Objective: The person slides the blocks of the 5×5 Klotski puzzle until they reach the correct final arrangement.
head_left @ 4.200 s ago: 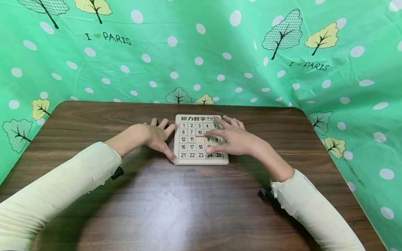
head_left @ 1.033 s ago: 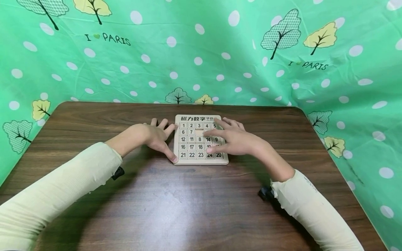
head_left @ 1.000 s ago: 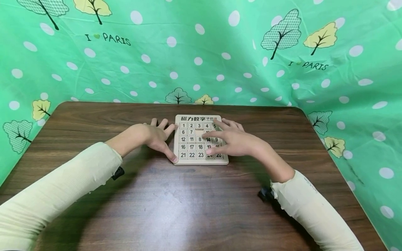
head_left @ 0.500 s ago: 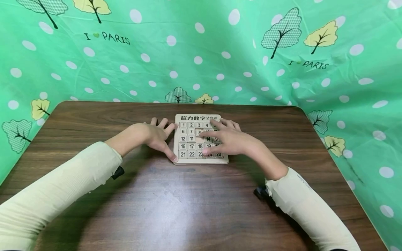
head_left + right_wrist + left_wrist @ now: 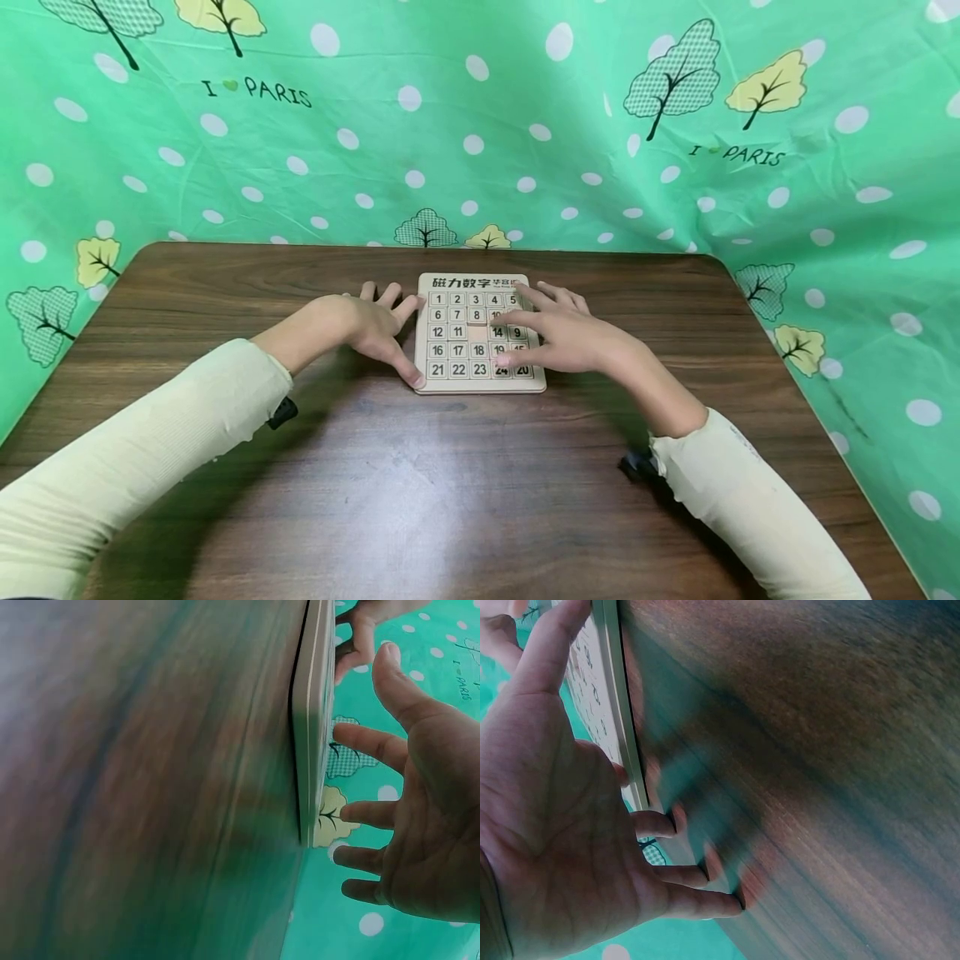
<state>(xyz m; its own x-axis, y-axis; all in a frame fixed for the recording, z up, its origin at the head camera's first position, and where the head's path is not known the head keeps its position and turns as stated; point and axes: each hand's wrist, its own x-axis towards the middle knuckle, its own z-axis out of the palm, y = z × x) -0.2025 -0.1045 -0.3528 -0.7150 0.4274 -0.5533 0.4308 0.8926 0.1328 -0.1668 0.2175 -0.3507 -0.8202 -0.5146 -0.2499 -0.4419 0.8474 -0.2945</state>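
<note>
A pale wooden number slide puzzle (image 5: 457,387) lies flat on the table. Its 8 tile (image 5: 477,316) sits in the second row under the 3, with a bare slot (image 5: 477,333) just below. My left hand (image 5: 367,323) is spread along the board's left side, thumb at the near corner and index finger at the upper edge. In the left wrist view, the other fingers (image 5: 697,901) reach down to the tabletop. My right hand (image 5: 570,335) hovers over the right columns, fingers spread, index fingertip by the 10 tile; it hides some right-hand tiles.
The dark wood-grain table (image 5: 397,500) extends around the board on every side. Behind and to the sides hangs a green curtain (image 5: 480,108) with white dots and tree prints. Both forearms, in cream sleeves (image 5: 150,450), cross the near part of the table.
The 10 tile moved right and the 14 now stands beneath it. The 8 slid left, then up into the second row. My right hand drew back slightly right; the left stayed put.
</note>
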